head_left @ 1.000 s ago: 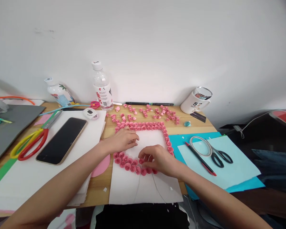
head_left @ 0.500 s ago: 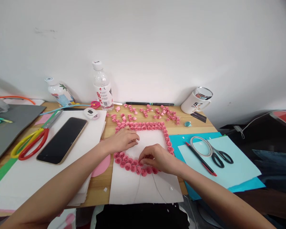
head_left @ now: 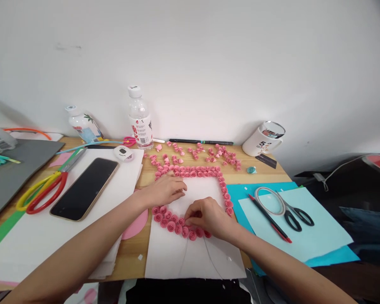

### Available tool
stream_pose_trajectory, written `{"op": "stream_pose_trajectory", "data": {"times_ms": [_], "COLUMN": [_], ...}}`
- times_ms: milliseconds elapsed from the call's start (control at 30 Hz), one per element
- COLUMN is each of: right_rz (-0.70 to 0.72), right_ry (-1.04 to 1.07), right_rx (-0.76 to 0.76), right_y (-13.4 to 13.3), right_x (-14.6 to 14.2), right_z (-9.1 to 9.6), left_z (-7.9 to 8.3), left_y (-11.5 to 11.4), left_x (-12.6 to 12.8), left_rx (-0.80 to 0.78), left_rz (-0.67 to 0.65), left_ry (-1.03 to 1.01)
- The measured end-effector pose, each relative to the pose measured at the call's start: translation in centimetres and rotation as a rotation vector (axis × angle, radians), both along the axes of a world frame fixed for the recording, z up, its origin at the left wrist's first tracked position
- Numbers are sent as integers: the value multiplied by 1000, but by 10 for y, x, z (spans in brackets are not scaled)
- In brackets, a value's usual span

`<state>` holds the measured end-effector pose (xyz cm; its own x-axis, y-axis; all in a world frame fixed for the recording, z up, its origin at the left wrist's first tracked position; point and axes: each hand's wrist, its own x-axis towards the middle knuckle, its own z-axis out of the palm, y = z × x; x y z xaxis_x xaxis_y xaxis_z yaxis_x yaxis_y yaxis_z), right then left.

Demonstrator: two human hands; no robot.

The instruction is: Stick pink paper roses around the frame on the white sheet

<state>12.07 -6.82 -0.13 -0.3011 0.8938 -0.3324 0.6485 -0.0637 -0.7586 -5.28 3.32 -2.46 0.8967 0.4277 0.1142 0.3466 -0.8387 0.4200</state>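
Observation:
Pink rolled paper roses (head_left: pixel 171 226) form a ring on a white sheet of paper (head_left: pixel 167 257), whose lower part carries two curved lines. My right hand (head_left: pixel 209 217) is at the ring's near edge, thumb and forefinger pinched on a paper rose; the palm covers part of the row. Over the ring's left side, my left hand (head_left: pixel 169 188) hovers or rests with fingers loosely apart and nothing visible in them. It hides the roses beneath. Loose paper roses (head_left: pixel 223 151) lie scattered beyond the ring.
To the left are a phone (head_left: pixel 85 188), red-and-yellow scissors (head_left: pixel 46 192) and a correction tape (head_left: pixel 124 153). A water bottle (head_left: pixel 140 120) and a white mug (head_left: pixel 261 141) stand by the wall. On blue paper (head_left: pixel 304 228) at right lie black scissors (head_left: pixel 294 217), a tape roll (head_left: pixel 269 202) and a pen (head_left: pixel 270 217).
The camera view has shifted slightly, so everything sits a little lower. Both hands keep nearly the same places; my right hand stays pinched at the near row.

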Motion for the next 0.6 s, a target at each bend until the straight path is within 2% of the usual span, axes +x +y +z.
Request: {"op": "stream_pose_trajectory", "data": {"times_ms": [167,333,433,533,600], "right_rz": [-33,74,72,-20,-91], "right_ry": [50,70,8,-134,-281], "right_rx": [-51,-8,181,430,552], "right_y": [-1,10,44,99,139], "right_x": [-1,5,12,14,7], "right_z": [-7,-5,13,32,38], "left_z": [-2,2,4,5,5], "left_y": [0,-1,-2,-2,-2], "left_x": [0,0,0,-1,-1], "left_rx": [26,18,16,22,28], "left_rz": [17,20,20,20,21], "left_ry": [-8,6,21,13,10]}}
